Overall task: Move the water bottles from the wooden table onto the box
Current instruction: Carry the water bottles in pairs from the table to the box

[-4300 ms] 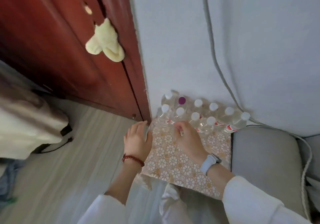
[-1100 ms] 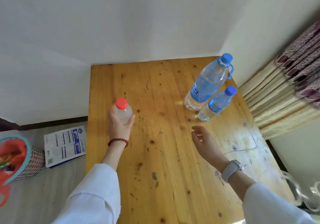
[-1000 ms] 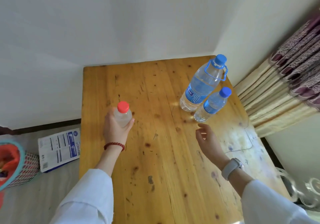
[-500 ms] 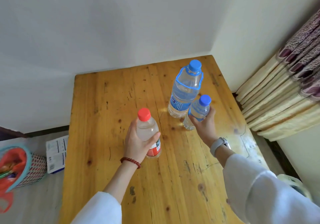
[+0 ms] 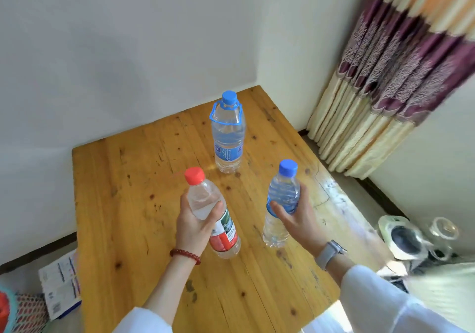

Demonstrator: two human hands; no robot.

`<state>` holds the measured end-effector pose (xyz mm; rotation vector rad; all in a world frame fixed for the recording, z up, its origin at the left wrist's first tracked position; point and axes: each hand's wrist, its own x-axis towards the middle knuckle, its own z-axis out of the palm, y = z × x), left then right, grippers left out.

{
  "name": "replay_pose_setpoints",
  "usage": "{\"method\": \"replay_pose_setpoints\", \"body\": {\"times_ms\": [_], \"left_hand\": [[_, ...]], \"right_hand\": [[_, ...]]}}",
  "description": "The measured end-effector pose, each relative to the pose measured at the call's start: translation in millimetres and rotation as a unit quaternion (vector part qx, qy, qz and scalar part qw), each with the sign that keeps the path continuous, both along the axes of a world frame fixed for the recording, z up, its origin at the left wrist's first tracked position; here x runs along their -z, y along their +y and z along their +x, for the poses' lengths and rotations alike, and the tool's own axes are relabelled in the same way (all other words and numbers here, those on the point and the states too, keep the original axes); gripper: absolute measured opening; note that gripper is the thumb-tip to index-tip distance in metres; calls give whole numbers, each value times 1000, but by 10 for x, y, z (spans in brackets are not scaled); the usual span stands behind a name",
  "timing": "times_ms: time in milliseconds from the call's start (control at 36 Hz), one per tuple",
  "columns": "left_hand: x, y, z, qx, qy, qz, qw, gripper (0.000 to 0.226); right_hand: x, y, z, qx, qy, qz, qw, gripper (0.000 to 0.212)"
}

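Observation:
My left hand (image 5: 194,223) grips a red-capped water bottle (image 5: 221,232), tilted and held above the wooden table (image 5: 123,204). My right hand (image 5: 299,219) grips a small blue-capped bottle (image 5: 282,196), also lifted over the table. A tall blue-capped bottle (image 5: 227,137) with a blue carrying handle stands upright on the table near its far edge, beyond both hands. The box is out of view.
The table stands in a corner of white walls. A striped curtain (image 5: 385,80) hangs on the right. Glass jars (image 5: 416,237) stand low at the right. A printed paper pack (image 5: 63,281) and a woven basket (image 5: 23,309) lie on the floor at lower left.
My right hand has lifted the small blue-capped bottle away from the tall one and drawn it nearer. My left hand has raised and tilted the red-capped bottle. The view shifted right.

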<state>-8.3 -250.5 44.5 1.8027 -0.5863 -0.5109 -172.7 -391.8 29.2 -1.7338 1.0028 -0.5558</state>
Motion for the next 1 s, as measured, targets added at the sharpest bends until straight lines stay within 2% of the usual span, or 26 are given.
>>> {"method": "replay_pose_setpoints", "body": {"times_ms": [111,222,361,444,500,583,694,778,861,1000], "left_hand": [[-69,68,-272,95,-3,-16,995,78],[-132,150,-655,202,-7,-17,979,59],[-154,137,-1364,351,-21,20,936,74],[-170,141,-1937,442,-52,38,895,87],[-179,181,-2346,493,-57,41,867,88],[-197,299,-2977,563,-42,35,824,78],[-222,529,-3894,646,-88,29,758,58],[-181,782,-4687,704,-110,28,701,52],[-162,1174,-5569,749,-132,30,649,61],[-195,1980,-7037,811,-117,36,572,53]], "right_hand": [[-142,424,-497,56,34,-33,997,48],[-244,898,-1080,131,78,-37,988,49],[-418,1521,-1935,251,128,-18,959,43],[-477,1909,-2489,316,161,-10,935,49],[-505,2173,-2854,357,182,-1,916,55],[-508,2581,-3383,420,192,18,887,63],[-496,3175,-4093,505,184,45,842,62],[-476,3689,-4667,559,171,56,809,74],[-427,4265,-5318,613,180,81,765,62],[-352,5317,-6455,704,157,112,684,56]]}}
